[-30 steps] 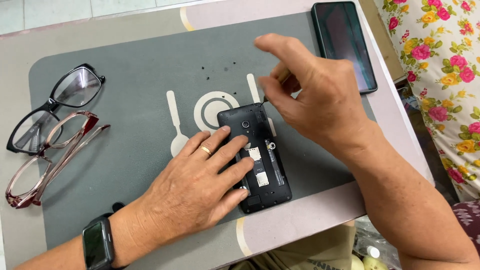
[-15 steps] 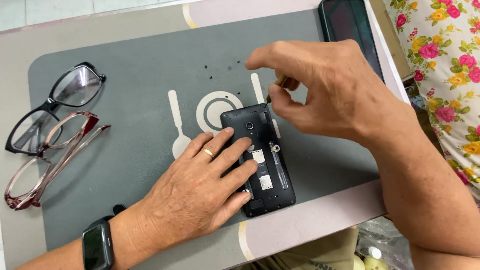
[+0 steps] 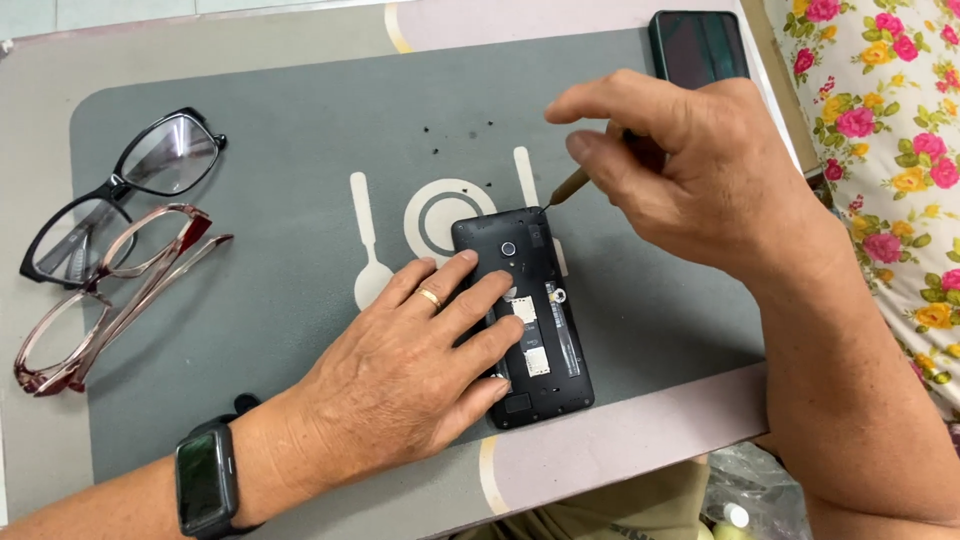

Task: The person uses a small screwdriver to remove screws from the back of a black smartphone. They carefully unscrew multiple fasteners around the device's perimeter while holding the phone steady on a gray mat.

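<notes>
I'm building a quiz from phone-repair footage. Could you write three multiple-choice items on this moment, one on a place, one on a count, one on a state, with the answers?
1. Where does the tip of the thin screwdriver in the right hand touch the opened black phone?
A. its top right corner
B. its bottom edge
C. its middle

2. How many pairs of glasses lie at the left of the grey work mat?
A. one
B. two
C. three

3. What is the state of the phone under the left hand?
A. back cover off, insides exposed
B. screen up and lit
C. closed inside a case

Answers:
1 A, the tip meets the corner nearest the right hand.
2 B, the black-framed glasses and the pink clear-framed glasses lie side by side.
3 A, card slots and inner parts show on the phone's back.
</notes>
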